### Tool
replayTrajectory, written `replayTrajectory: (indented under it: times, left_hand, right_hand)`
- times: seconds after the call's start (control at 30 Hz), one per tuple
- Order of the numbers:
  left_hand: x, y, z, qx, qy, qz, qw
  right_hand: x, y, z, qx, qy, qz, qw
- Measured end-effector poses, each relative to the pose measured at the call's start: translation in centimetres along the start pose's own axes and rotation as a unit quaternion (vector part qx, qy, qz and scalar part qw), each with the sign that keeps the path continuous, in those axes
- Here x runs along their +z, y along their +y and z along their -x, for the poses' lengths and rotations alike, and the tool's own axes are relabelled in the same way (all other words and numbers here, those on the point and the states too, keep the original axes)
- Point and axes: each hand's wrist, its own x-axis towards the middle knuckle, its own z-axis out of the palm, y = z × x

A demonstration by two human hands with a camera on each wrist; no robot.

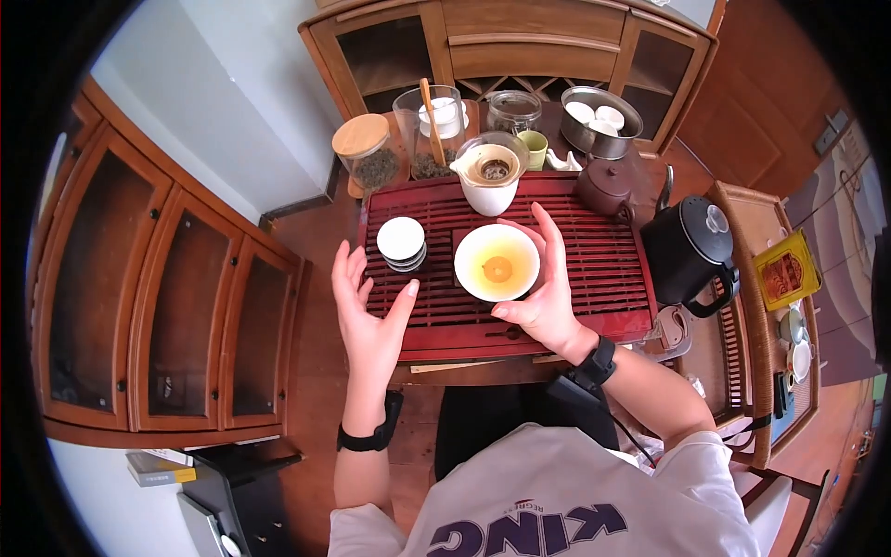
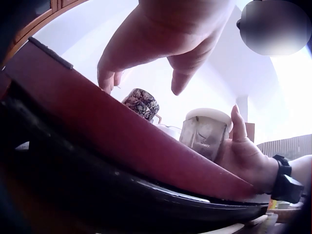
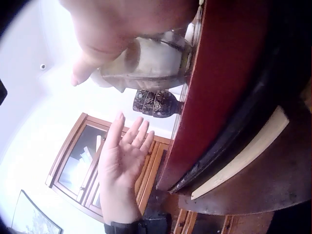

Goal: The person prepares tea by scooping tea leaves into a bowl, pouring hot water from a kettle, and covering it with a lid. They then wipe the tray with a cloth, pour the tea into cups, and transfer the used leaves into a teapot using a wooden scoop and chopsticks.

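Observation:
On a red slatted tea tray (image 1: 418, 334) stands a white-rimmed cup (image 1: 471, 278) with yellow liquid in it. My right hand (image 1: 548, 297) curves alongside it, thumb at the near rim and fingers reaching up the far right side. In the left wrist view the index finger or thumb of that hand stands up straight beside the cup (image 2: 202, 134). To the left is a stack of small cups (image 1: 402, 243), white on top, dark and patterned on the sides (image 3: 155, 103). My left hand (image 1: 371, 316) is spread next to this stack, thumb and fingers apart, holding nothing.
Behind stand a white pitcher with a strainer (image 1: 489, 190), a lidded tea jar (image 1: 367, 158), a glass with a wooden stick (image 1: 429, 121) and a steel pot (image 1: 601, 130). At the right are a brown teapot (image 1: 605, 186) and a black kettle (image 1: 687, 251).

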Motion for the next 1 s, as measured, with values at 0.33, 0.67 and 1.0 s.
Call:
replayTrajectory:
  times: [0.33,0.67,1.0]
  left_hand:
    - [1.0,-2.2,-4.2,-0.005,-0.127,-0.009,0.992]
    - [1.1,-2.4,-4.8,0.038,-0.112,-0.071,0.99]
    - [0.2,1.7,-2.6,0.066,-0.039,0.01,0.997]
  right_hand:
    - [0.1,0.7,0.2,-0.057,-0.031,0.056,0.996]
    - [0.0,0.7,0.3,-0.039,-0.01,0.17,0.985]
    - [0.4,0.6,0.2,-0.039,0.0,0.152,0.988]
